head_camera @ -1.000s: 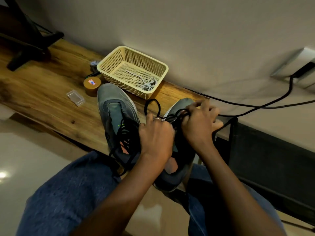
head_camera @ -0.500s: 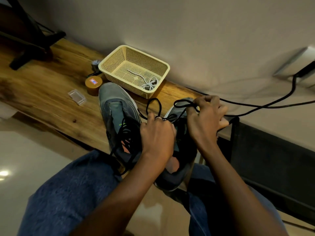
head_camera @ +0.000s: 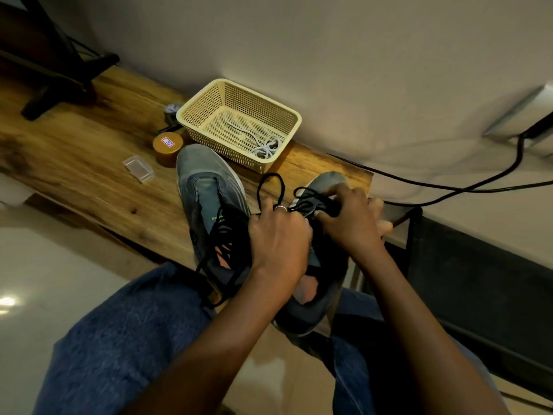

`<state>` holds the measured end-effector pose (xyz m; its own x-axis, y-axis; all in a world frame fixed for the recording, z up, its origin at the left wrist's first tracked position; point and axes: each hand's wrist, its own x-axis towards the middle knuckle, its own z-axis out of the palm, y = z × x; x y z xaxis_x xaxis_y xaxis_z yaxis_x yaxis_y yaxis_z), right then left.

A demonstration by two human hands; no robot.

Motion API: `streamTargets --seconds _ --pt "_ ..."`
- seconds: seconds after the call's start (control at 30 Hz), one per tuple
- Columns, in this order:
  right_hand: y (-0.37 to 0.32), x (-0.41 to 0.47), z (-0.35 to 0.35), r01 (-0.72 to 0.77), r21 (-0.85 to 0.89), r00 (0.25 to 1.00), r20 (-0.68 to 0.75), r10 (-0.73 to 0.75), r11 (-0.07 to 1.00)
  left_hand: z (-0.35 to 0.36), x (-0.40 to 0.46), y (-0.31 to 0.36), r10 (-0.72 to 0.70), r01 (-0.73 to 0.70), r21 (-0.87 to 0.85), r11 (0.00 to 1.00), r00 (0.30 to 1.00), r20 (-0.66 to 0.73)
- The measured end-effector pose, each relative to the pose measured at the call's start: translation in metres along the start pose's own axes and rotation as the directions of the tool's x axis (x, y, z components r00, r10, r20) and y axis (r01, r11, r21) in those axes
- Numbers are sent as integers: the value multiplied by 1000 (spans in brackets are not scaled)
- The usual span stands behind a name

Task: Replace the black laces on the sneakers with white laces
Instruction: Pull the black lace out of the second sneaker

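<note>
Your right hand (head_camera: 351, 218), which half a second ago had drawn a loop of black lace (head_camera: 305, 202) up and away from the right sneaker (head_camera: 321, 265), has come back down onto the shoe; its fingers now pinch the lace close to the eyelets near the toe. Your left hand (head_camera: 278, 238) has kept its place, gripping the same sneaker across the tongue area with another loop of the lace standing up beyond its knuckles. In my judgement you are resetting your grip to pull the next crossing free, so unlacing of this shoe is under way but not complete. The left sneaker (head_camera: 209, 205) lies just beside it on the wooden bench (head_camera: 89, 163), its own black lace still threaded, loosened and trailing. The white laces (head_camera: 263, 146) remain in the cream basket (head_camera: 209, 91), untouched. Legible writing is limited: the small round tin (head_camera: 167, 148) beside the basket bears a red, white and blue label too small to read, and green lettering on the left sneaker's tongue is blurred beyond reading
</note>
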<state>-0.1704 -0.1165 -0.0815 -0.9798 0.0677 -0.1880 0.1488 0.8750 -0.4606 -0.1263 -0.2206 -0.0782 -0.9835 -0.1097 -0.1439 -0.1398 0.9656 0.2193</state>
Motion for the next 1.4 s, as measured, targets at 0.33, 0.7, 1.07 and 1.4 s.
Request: streamTargets --seconds 0.33,0.7,1.07,1.4 --pt "-5 -8 -1 192 -342 976 -32 -216 920 -1 0 0 1 -1 -3 1000 1000 5" --pt "-6 -9 3 186 -117 934 -288 -212 976 -2 2 -2 -15 15 1 1000 1000 -14" --pt "-9 -9 6 169 -111 954 -231 -191 979 -3 -1 -1 -11 12 16 1000 1000 -26" --pt "-7 -5 5 103 -193 992 -54 -116 976 0 0 -1 -3 3 20 1000 1000 -23"
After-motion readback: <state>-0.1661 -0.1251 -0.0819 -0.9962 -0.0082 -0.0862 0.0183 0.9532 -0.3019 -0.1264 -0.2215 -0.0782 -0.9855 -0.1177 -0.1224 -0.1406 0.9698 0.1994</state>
